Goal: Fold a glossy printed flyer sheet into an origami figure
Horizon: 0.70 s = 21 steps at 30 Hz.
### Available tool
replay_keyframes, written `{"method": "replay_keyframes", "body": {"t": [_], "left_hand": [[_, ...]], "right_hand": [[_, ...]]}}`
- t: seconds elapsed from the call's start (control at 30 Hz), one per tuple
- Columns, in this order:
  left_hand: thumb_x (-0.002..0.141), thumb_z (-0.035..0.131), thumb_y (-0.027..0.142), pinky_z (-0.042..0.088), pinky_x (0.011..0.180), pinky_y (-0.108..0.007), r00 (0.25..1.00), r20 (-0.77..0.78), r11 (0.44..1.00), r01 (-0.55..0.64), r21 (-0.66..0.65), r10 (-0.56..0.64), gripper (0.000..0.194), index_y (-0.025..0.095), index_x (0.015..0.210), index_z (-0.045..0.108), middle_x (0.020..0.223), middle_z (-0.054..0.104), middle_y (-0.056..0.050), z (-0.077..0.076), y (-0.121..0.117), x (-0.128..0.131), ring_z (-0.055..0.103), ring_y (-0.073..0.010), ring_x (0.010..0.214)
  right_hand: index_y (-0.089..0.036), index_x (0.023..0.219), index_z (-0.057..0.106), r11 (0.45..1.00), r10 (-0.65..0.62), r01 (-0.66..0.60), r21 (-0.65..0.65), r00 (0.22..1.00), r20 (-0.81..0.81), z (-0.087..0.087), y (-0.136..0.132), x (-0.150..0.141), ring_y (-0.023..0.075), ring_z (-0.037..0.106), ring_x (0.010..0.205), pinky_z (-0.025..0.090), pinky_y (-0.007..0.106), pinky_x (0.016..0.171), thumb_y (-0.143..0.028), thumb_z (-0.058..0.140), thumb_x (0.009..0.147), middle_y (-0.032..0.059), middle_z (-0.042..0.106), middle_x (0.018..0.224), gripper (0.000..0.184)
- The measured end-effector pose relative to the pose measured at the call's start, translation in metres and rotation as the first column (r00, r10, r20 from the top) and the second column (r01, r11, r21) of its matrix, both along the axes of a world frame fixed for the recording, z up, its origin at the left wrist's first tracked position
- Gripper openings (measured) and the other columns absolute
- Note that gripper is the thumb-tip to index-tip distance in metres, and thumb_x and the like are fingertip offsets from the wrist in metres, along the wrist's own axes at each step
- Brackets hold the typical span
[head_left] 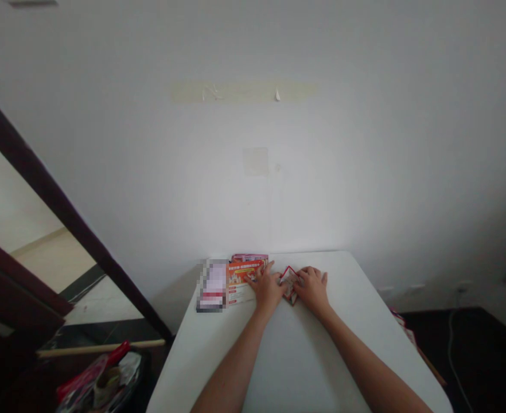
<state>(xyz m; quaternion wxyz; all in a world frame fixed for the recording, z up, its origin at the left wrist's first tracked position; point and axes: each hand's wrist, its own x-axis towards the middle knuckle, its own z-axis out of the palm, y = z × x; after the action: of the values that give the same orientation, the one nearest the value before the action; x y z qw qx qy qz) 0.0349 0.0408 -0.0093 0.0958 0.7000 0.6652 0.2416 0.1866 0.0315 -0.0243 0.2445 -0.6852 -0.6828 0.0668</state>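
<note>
A small folded piece of printed paper [289,276] with red edges lies on the white table between my two hands. My left hand [268,291] has its fingers spread over the edge of an orange and white printed flyer [241,281], while its thumb side touches the folded paper. From the other side, my right hand [314,291] grips the paper's right edge, fingers bent and pressed down on it. Part of the folded paper is hidden under the fingers. Behind the flyer, more printed sheets [249,256] lie in a stack.
A pixelated, phone-shaped object [212,285] lies left of the flyer. The white table [304,367] meets the wall [304,201] at its far edge. A bin with red and white items [106,378] stands at lower left. A cable [451,338] hangs at right.
</note>
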Motion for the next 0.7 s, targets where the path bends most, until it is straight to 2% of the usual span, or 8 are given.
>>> {"method": "replay_keyframes", "body": {"t": [0.33,0.5,0.57,0.63,0.7], "left_hand": [[0.077,0.07,0.035,0.009,0.114,-0.074,1.0,-0.002,1.0,0.011,0.022,-0.011,0.015,0.034,0.09,0.076,0.15,0.047,0.006,-0.005,-0.001,-0.005,0.034,-0.0331,0.138],[0.078,0.068,0.036,0.007,0.114,-0.075,1.0,-0.001,1.0,0.007,0.021,-0.007,0.014,0.034,0.089,0.076,0.149,0.049,0.006,-0.005,-0.002,-0.004,0.034,-0.0332,0.139],[0.078,0.068,0.035,0.007,0.114,-0.075,1.0,0.004,1.0,0.005,0.023,-0.005,0.014,0.033,0.089,0.076,0.148,0.05,0.005,-0.004,-0.002,-0.003,0.034,-0.0334,0.139],[0.078,0.069,0.035,0.007,0.114,-0.075,1.0,0.008,1.0,0.01,0.028,-0.011,0.013,0.033,0.089,0.076,0.148,0.051,0.004,-0.005,-0.002,-0.003,0.035,-0.0333,0.138],[0.078,0.069,0.035,0.007,0.113,-0.075,1.0,0.01,0.999,0.012,0.034,-0.012,0.012,0.033,0.088,0.076,0.147,0.051,0.004,-0.005,-0.002,-0.003,0.036,-0.0327,0.138]], "right_hand": [[-0.027,0.101,0.07,0.999,0.028,-0.027,0.025,0.999,-0.034,-0.009,0.004,0.005,0.0288,0.045,0.121,0.013,0.067,0.112,-0.027,0.057,0.084,0.0059,0.061,0.12,0.022],[-0.03,0.102,0.072,0.991,0.134,-0.132,0.036,0.987,-0.089,-0.018,0.009,0.02,0.0291,0.046,0.123,0.013,0.067,0.112,-0.032,0.059,0.084,0.0035,0.064,0.12,0.023],[-0.031,0.105,0.072,0.977,0.208,-0.202,0.065,0.971,-0.116,-0.021,0.013,0.03,0.0277,0.048,0.122,0.02,0.062,0.112,-0.03,0.057,0.084,0.0034,0.065,0.119,0.026],[-0.031,0.106,0.073,0.955,0.288,-0.272,0.117,0.946,-0.148,-0.025,0.018,0.038,0.0259,0.051,0.12,0.032,0.051,0.108,-0.029,0.058,0.083,0.0039,0.066,0.118,0.027],[-0.029,0.104,0.074,0.937,0.333,-0.306,0.168,0.928,-0.169,-0.029,0.022,0.043,0.0252,0.053,0.118,0.036,0.046,0.105,-0.028,0.06,0.082,0.0041,0.068,0.116,0.027]]}}
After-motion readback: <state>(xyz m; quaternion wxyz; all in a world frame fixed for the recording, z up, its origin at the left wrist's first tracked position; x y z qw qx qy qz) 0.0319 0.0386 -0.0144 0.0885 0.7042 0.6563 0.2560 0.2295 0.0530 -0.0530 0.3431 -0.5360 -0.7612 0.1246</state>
